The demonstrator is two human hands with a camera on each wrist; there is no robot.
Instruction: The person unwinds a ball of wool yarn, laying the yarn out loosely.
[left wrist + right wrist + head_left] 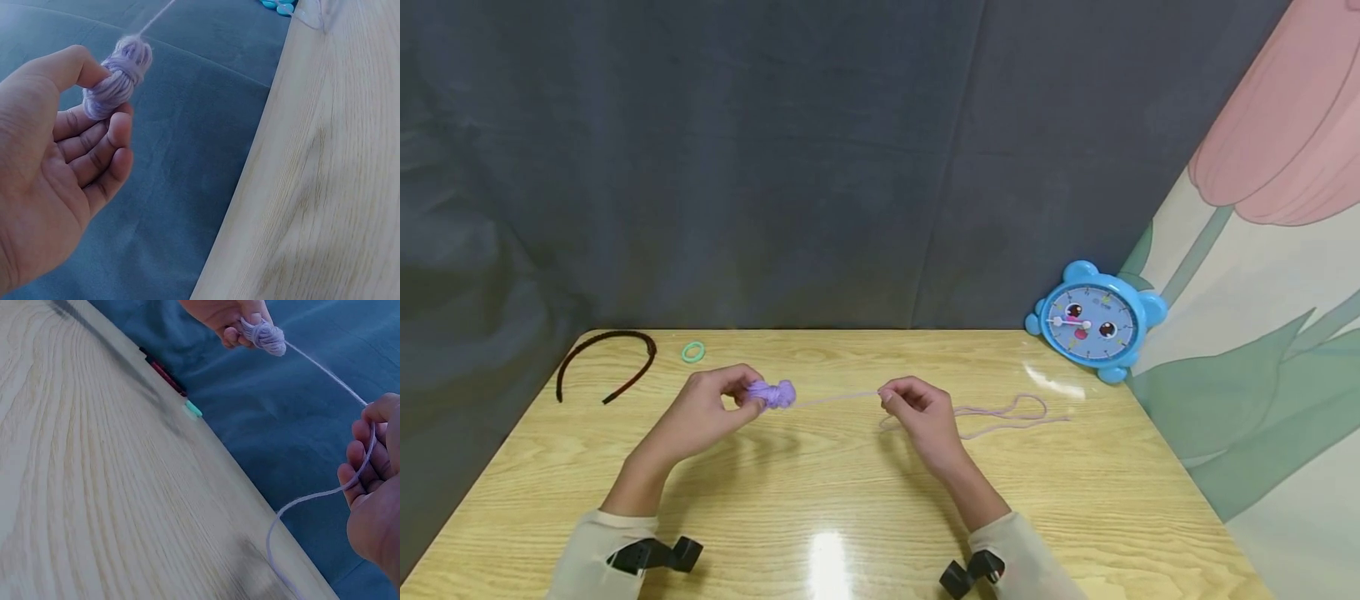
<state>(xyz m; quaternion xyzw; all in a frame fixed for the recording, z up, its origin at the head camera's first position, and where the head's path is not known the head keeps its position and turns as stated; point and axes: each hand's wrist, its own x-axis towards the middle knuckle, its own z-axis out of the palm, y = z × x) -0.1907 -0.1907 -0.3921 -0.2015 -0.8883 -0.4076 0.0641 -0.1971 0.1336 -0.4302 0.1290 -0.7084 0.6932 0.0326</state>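
Observation:
My left hand pinches a small wound bundle of purple yarn between thumb and fingers, above the table. In the left wrist view the yarn bundle shows wraps around its middle. A single strand runs taut from it to my right hand, which pinches it between thumb and forefinger. Past that pinch, the strand hangs along the right fingers and drops toward the table. Its loose tail lies in curves on the wood to the right of my right hand.
A dark headband and a mint-green ring lie at the back left of the wooden table. At the back right stands a blue animal-shaped clock. A dark curtain hangs behind the table.

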